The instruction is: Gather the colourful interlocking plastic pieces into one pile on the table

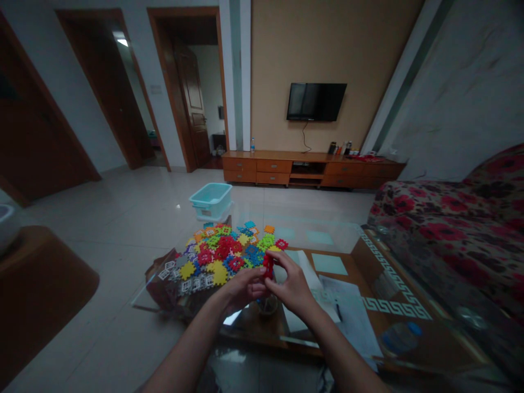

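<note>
Between my two hands, above the glass table (347, 229), is a red plastic building piece (268, 264) held on edge. My right hand (289, 278) pinches it from the right with thumb and fingers. From the left, my left hand (244, 286) grips the same piece, its fingers curled and partly hidden. Just beyond the hands spreads a heap of colourful interlocking plastic pieces (219, 267) in red, yellow, green, blue, orange, grey and white. Several white window-shaped pieces (186, 285) lie at the heap's near left.
Behind the heap sits a light-blue plastic bin (210, 201). Papers (347, 305) and a bottle with a blue cap (399, 337) show through the glass on the right. A floral sofa (442, 234) stands right, a brown wooden surface (45, 284) left, a TV cabinet (274, 166) at the back.
</note>
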The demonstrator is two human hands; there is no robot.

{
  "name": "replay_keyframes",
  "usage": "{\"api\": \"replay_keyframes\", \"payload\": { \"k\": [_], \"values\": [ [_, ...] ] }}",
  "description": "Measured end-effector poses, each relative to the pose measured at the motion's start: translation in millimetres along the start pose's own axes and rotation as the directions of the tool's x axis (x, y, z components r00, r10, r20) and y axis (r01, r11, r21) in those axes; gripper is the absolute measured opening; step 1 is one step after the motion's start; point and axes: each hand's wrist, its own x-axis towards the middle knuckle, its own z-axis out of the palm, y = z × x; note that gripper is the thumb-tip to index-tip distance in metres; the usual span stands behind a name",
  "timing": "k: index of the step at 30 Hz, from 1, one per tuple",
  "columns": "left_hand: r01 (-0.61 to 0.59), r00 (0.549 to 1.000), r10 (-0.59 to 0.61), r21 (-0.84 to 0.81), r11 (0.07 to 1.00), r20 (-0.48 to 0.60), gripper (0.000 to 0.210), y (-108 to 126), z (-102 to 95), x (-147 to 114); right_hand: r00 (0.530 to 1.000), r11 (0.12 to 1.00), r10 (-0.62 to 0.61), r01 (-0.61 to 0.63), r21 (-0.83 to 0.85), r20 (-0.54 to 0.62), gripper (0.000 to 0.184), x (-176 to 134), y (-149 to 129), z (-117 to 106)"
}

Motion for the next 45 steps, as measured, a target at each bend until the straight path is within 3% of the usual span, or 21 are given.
{"api": "replay_keyframes", "payload": {
  "k": [20, 28, 41, 45],
  "values": [
    [0.027, 0.997, -0.029, -0.022, 0.999, -0.07, 0.034, 0.1, 1.7, 0.9, 0.999, 0.999, -0.028, 0.029, -0.034, 0.026, 0.059, -1.9, 5.4, 2.8],
    [0.062, 0.996, -0.07, -0.137, 0.989, -0.051, 0.03, 8.0, 3.0, -5.9, 1.0, 0.998, 0.0, 0.0, -0.058, 0.015, 0.058, -0.5, 5.5, -0.1],
    [0.086, 0.994, -0.093, -0.129, 0.988, -0.051, 0.029, 8.1, 2.5, -7.4, 1.0, 0.996, 0.007, -0.005, -0.086, 0.024, 0.049, 0.4, 4.9, -3.9],
    [0.093, 0.996, -0.091, -0.102, 0.99, 0.027, 0.04, 8.8, 3.4, -7.5, 1.0, 0.989, -0.021, 0.022, -0.15, 0.008, 0.047, 1.0, 7.5, -5.0]
  ]
}}
